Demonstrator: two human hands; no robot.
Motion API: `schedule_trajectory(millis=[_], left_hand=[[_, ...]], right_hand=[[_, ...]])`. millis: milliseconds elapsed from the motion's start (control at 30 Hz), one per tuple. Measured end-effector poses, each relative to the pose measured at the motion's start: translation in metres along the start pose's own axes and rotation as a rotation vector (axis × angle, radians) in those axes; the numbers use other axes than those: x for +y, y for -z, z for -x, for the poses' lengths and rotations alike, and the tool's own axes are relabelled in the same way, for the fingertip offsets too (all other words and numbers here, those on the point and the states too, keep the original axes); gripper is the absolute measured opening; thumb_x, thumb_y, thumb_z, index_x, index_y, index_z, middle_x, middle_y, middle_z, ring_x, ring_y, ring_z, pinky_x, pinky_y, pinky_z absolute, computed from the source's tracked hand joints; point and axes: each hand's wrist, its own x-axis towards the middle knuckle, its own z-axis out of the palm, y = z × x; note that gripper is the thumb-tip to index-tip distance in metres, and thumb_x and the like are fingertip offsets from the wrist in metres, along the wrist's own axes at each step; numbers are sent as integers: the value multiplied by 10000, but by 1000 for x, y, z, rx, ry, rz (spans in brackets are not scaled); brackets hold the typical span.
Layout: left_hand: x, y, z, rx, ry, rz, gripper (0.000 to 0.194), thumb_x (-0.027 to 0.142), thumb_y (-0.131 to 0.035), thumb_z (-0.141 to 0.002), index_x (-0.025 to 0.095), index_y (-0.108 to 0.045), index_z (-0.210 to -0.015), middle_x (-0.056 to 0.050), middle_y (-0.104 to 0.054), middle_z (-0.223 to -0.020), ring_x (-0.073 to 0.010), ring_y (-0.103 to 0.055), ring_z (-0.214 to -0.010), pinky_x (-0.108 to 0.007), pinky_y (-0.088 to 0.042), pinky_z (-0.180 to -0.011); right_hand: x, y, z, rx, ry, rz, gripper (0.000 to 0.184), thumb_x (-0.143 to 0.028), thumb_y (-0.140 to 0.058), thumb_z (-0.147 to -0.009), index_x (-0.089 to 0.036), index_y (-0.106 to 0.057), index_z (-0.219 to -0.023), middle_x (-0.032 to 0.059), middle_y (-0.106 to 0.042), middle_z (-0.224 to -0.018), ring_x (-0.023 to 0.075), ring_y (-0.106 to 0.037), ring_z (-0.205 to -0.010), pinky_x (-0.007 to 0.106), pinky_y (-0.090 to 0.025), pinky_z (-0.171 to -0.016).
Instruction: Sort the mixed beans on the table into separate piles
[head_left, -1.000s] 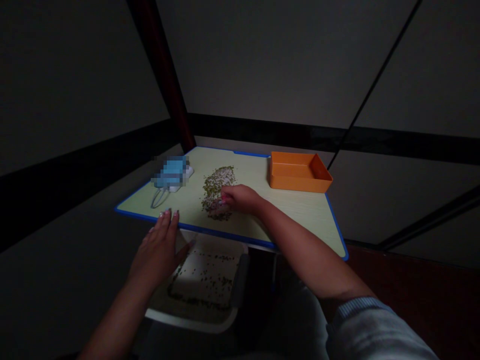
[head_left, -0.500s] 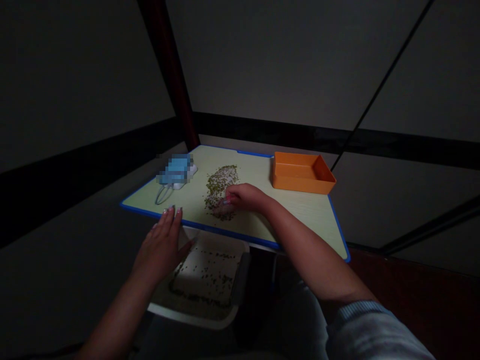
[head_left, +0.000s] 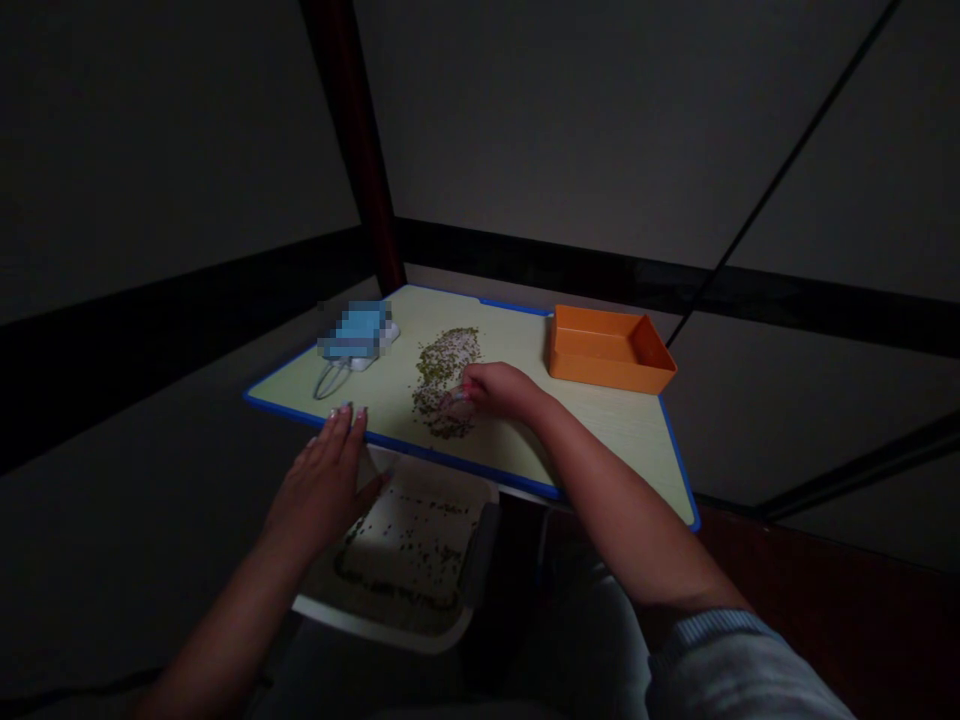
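Note:
A patch of small mixed grains (head_left: pixel 442 365), green, brown and whitish, is spread over the pale, blue-edged table (head_left: pixel 585 440). At its near right side my right hand (head_left: pixel 499 390) is curled closed, fingertips down at the grains. Something pinkish shows by those fingertips; whether it is a held thing or fingernails, I cannot make out. My left hand (head_left: pixel 326 475) lies open with its fingers stretched out, the tips on the table's front edge. Its thumb reaches over a whitish tub (head_left: pixel 420 640) below the edge, where dark grains lie scattered.
An orange open-topped box (head_left: pixel 611 375) stands at the table's back right. Towards the back left lies a blurred blue item (head_left: pixel 360 328) on a white base, with a looped cord (head_left: pixel 330 380). Dark wall panels rise behind and to the left.
The camera view has shifted slightly, moving the scene a little to the right. My right hand makes at most a small movement at the grains. My left hand stays at the table edge.

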Motion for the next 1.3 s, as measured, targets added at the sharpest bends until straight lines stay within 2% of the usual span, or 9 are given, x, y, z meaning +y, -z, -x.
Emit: schedule_trajectory(millis=[100, 300, 467, 567, 733, 933, 1100, 1167, 1300], left_hand=[[0, 0, 0, -2, 4, 6, 837, 519, -428, -792, 91, -149, -1455, -192, -156, -1559, -322, -175, -1435, -489, -286, -1110], [1, -1, 0, -3, 7, -8, 828, 518, -411, -802, 99, -131, -1459, -182, -147, -1563, -322, -176, -1434, -488, -285, -1110], [0, -1, 1, -8, 13, -11, 839, 505, -437, -796, 103, -123, -1461, -180, -144, -1564, -325, -183, -1432, -483, -281, -1113], [0, 0, 2, -4, 9, -11, 829, 499, -432, -800, 105, -125, -1461, -177, -141, -1565, -323, -181, -1433, -481, -276, -1116], [1, 1, 2, -6, 11, -9, 827, 477, -446, -793, 106, -130, -1461, -173, -153, -1564, -316, -179, -1435, -473, -275, -1118], [0, -1, 0, 8, -5, -14, 815, 497, -410, -802, 91, -142, -1456, -183, -156, -1562, -312, -179, -1435, -471, -281, -1114], [0, -1, -1, -8, 0, -12, 817, 522, -384, -809, 82, -145, -1454, -201, -171, -1554, -331, -193, -1429, -497, -307, -1094], [-1, -1, -2, -1, -11, -12, 830, 531, -379, -809, 78, -125, -1456, -209, -172, -1551, -333, -192, -1429, -498, -303, -1098], [-4, -2, -2, 14, -44, -16, 839, 525, -392, -805, 70, -117, -1455, -227, -167, -1548, -339, -178, -1432, -493, -285, -1111]], right_hand=[[1, 5, 1, -16, -2, -103, 67, -199, -545, -805, -171, -555, -746, -23, -547, -680, 102, -431, -636, 218, -255, -575], [1, 4, 2, -236, -83, -322, 74, -125, -505, -806, -164, -544, -756, -58, -540, -607, 75, -454, -544, 201, -296, -551], [3, 3, 3, -162, -108, -257, 69, -136, -517, -808, -157, -556, -755, -61, -541, -583, 64, -436, -527, 202, -293, -551], [6, 5, 3, -131, -100, -310, 60, -159, -516, -808, -155, -559, -766, -58, -546, -588, 68, -458, -532, 199, -305, -544], [8, 5, 4, -241, -103, -358, 121, -80, -479, -762, -150, -577, -782, -52, -567, -608, 71, -491, -534, 195, -324, -534], [8, 5, 3, -187, -131, -342, 107, -104, -490, -779, -144, -588, -795, -48, -566, -600, 70, -479, -525, 203, -347, -544], [7, 5, 4, -333, -74, -434, 114, -81, -493, -759, -152, -583, -756, -51, -577, -600, 77, -521, -534, 198, -372, -546], [5, 4, 3, -366, -58, -387, 123, -72, -499, -744, -151, -593, -744, -50, -577, -589, 81, -533, -545, 198, -368, -554], [3, 7, 2, -237, -14, -160, 114, -116, -508, -752, -148, -605, -701, -15, -617, -637, 87, -506, -586, 204, -319, -554]])
